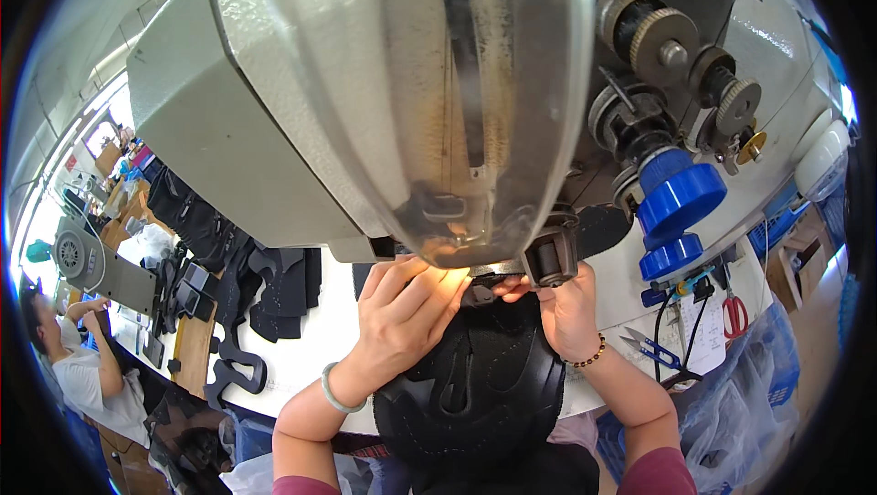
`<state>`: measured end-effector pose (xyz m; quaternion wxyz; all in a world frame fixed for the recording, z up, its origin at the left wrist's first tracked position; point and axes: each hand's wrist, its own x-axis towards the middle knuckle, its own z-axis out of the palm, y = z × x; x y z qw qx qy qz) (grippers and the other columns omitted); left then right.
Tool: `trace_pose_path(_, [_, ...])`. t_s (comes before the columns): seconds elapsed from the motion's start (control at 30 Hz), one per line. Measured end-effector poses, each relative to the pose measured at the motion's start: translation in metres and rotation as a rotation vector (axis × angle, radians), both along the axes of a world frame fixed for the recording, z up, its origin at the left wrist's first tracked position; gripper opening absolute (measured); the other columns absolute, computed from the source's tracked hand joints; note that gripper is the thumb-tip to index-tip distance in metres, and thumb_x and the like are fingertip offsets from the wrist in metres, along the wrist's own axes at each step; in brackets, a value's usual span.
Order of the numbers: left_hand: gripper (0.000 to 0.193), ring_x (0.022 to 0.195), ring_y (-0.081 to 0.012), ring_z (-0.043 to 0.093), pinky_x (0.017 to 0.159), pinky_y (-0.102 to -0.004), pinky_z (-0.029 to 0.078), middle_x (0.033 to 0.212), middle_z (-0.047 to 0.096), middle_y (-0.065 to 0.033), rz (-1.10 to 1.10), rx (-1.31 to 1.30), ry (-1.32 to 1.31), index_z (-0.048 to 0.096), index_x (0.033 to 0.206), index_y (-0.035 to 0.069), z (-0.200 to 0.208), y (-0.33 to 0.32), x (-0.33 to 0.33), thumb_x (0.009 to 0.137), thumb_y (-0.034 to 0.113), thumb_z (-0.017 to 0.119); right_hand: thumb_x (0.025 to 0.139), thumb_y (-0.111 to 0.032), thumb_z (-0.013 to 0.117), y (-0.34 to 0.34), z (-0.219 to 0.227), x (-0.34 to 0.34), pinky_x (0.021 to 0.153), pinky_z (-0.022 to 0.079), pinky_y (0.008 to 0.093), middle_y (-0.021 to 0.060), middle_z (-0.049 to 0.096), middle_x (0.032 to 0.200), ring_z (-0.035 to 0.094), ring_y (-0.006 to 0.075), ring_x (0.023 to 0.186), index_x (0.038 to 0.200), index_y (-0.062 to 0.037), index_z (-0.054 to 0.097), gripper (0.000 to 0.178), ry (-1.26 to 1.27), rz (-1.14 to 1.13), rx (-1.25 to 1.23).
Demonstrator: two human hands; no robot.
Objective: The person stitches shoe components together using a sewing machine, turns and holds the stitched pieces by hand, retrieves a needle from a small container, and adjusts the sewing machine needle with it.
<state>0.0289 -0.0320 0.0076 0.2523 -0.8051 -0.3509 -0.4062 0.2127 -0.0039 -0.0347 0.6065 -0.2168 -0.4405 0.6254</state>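
Observation:
A black padded fabric piece [470, 376] with curved seams and a slot lies beneath the head of a sewing machine [274, 111] and hangs over the table edge toward me. My left hand [409, 303] pinches its far edge close to the lit needle area, fingers pressed together. On the other side, my right hand [568, 317] grips the same edge between thumb and curled fingers, beside the dark presser part [551, 258]. The machine's clear shield and head hide the needle and part of my fingertips.
Black cut pieces [283, 289] lie on the white table at the left. Blue-handled snips [653, 349] and red-handled scissors [734, 312] lie at the right, below blue knobs [681, 203]. Clear plastic bags [740, 404] hang there. A person [96, 367] works at far left.

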Motion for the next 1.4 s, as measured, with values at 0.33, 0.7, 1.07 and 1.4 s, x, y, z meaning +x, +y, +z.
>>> trace_pose_path(0.33, [0.029,0.085,-0.0241,0.058,0.070,-0.0344,0.048,0.090,0.056,-0.0064,0.008,0.072,0.061,0.063,0.088,0.008,-0.011,0.003,-0.004,0.060,0.008,0.069,0.087,-0.002,0.048,-0.019,-0.009,0.000,0.073,0.054,0.0339,0.0197,0.064,0.088,0.065,0.0265,0.082,0.096,0.0085,0.057,0.017,0.038,0.011,0.093])
trace_pose_path(0.7, [0.021,0.077,-0.0228,0.059,0.059,-0.0301,0.044,0.093,0.060,-0.0062,-0.063,0.070,-0.033,0.059,0.082,0.011,-0.021,0.020,-0.012,0.064,0.010,0.071,0.086,-0.008,0.049,-0.039,-0.001,-0.004,0.066,0.055,0.0354,0.0181,0.063,0.086,0.065,0.0277,0.075,0.098,0.0097,0.058,0.023,-0.094,0.022,-0.009])
trace_pose_path(1.07, [0.023,0.055,-0.0166,0.056,0.049,-0.0257,0.043,0.076,0.061,-0.0065,-0.132,-0.093,-0.289,0.062,0.085,0.004,-0.034,0.030,-0.018,0.064,0.011,0.070,0.094,-0.017,0.046,-0.033,0.000,-0.009,0.087,0.045,0.0316,0.0139,0.063,0.097,0.061,0.0197,0.090,0.101,0.0077,0.060,0.030,-0.359,0.027,0.064])
trace_pose_path(1.4, [0.026,0.050,-0.0139,0.054,0.047,-0.0250,0.043,0.066,0.058,-0.0039,-0.175,-0.180,-0.365,0.061,0.089,0.000,-0.029,0.031,-0.017,0.066,0.007,0.069,0.092,-0.014,0.046,-0.021,0.000,-0.011,0.084,0.043,0.0315,0.0118,0.064,0.086,0.058,0.0186,0.084,0.083,0.0050,0.062,0.027,-0.277,-0.022,0.057])
